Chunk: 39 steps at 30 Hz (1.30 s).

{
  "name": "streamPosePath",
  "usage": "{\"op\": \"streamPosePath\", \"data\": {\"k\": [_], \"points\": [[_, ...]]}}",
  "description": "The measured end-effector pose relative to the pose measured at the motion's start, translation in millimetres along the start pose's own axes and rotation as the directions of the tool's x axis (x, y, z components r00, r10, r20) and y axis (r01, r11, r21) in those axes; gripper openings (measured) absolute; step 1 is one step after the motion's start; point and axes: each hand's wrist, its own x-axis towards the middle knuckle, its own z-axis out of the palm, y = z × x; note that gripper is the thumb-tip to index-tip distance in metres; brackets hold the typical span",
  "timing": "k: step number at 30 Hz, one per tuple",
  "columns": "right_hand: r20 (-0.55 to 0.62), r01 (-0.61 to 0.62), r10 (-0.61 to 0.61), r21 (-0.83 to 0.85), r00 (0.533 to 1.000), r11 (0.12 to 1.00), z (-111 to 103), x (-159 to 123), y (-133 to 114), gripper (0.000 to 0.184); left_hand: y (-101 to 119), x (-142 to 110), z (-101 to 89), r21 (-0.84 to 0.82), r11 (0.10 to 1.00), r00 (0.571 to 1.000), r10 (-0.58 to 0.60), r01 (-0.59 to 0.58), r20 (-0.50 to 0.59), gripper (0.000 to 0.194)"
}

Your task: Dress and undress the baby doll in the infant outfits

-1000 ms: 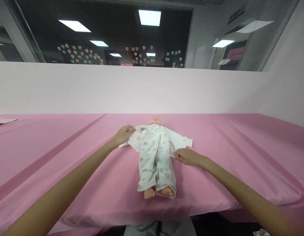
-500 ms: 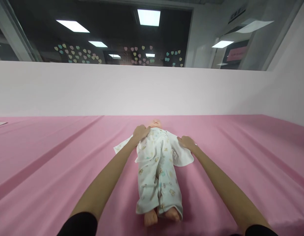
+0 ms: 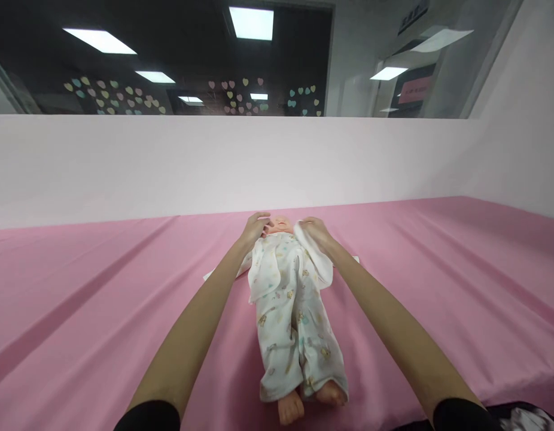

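Observation:
A baby doll (image 3: 282,224) lies on its back, head away from me and bare feet toward me. It wears a white baby shirt (image 3: 264,272) and trousers (image 3: 281,335), both printed with small figures. My left hand (image 3: 256,228) is beside the doll's head and neck, fingers curved and apart, with nothing seen in them. On the other side, my right hand (image 3: 316,231) pinches the edge of the shirt's front panel, which is lifted and shows its plain white side. My right hand and forearm partly hide the sleeve on that side.
Pink cloth (image 3: 124,311) with long creases covers the surface under the doll. Behind it stands a white wall (image 3: 205,161) with a window (image 3: 187,54) above. A dark and grey item (image 3: 523,418) is at the lower right edge.
My right hand has moved from the spread sleeve up toward the doll's neck, lifting the shirt panel. My left hand has shifted slightly up beside the head. The camera view has turned a little.

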Motion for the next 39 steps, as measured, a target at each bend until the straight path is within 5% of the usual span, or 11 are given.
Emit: {"op": "streamPosePath", "data": {"k": [2,4,8,12,16,26,39], "points": [[0.352,0.061,-0.134,0.212,0.926,0.975,9,-11,-28,0.02,11,0,2.5,-0.095,0.993,0.997,0.076,-0.076,0.0,0.036],[0.489,0.055,-0.189,0.275,0.851,0.96,14,-16,-42,0.017,14,0,7.4,-0.104,0.991,0.996,0.082,-0.086,-0.037,0.033],[0.157,0.05,-0.053,0.021,0.986,0.999,20,-6,-37,0.012,4,1,28.4,0.074,0.997,0.997,-0.007,0.013,-0.081,0.023],[0.001,-0.047,0.048,-0.136,0.999,0.99,49,3,-26,0.022,-4,-4,54.2,0.239,0.967,0.99,-0.057,0.087,-0.129,0.02],[-0.167,-0.07,0.021,-0.298,0.986,0.952,86,-6,-28,0.036,-11,-12,61.7,0.3,0.951,0.99,-0.031,0.072,-0.14,0.022],[-0.145,0.022,-0.048,-0.174,0.988,0.985,83,-4,-1,0.026,-22,-27,65.3,0.317,0.948,0.979,0.071,-0.007,-0.189,0.027],[-0.096,0.011,-0.056,-0.415,0.994,0.91,81,-15,-8,0.052,-10,-25,65.0,0.383,0.924,0.992,0.056,-0.008,-0.114,0.024]]}}
